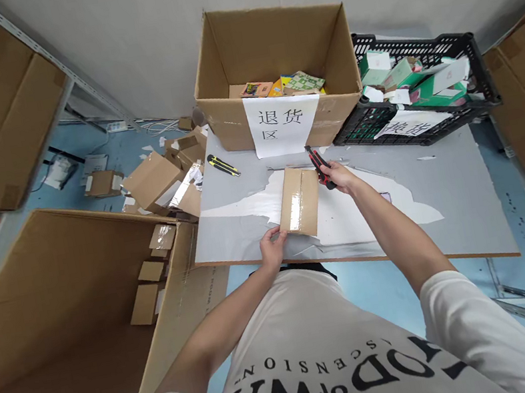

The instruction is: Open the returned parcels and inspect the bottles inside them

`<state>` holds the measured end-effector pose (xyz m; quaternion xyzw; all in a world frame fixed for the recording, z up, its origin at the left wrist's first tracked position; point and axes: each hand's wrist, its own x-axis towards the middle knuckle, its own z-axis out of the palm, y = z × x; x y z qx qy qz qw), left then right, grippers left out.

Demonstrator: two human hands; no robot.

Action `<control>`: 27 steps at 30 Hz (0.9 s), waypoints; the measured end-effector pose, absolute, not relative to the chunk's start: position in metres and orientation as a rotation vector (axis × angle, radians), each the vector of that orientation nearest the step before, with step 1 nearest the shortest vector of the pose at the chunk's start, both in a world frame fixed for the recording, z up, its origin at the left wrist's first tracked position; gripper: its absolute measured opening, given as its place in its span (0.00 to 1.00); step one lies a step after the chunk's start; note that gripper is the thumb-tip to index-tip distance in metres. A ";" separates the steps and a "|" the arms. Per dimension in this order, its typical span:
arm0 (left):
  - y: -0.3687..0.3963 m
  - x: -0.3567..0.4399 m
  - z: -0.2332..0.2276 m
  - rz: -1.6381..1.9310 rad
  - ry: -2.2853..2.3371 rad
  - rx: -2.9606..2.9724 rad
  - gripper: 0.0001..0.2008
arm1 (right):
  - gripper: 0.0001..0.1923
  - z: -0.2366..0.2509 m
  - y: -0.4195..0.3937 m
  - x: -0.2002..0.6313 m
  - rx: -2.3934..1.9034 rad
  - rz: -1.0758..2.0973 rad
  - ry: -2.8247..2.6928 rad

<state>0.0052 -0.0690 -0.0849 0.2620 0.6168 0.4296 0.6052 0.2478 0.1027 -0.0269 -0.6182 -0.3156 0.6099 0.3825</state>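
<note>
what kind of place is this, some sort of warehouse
Probably a warehouse or parcel-returns packing area. A large open carton with a paper sign holds small boxed goods, a black crate holds more, and the right hand holds a box cutter at a taped parcel.
</note>
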 end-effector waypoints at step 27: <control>0.095 0.003 -0.050 0.637 1.354 1.417 0.27 | 0.24 -0.046 -0.128 0.206 -1.395 1.353 -0.053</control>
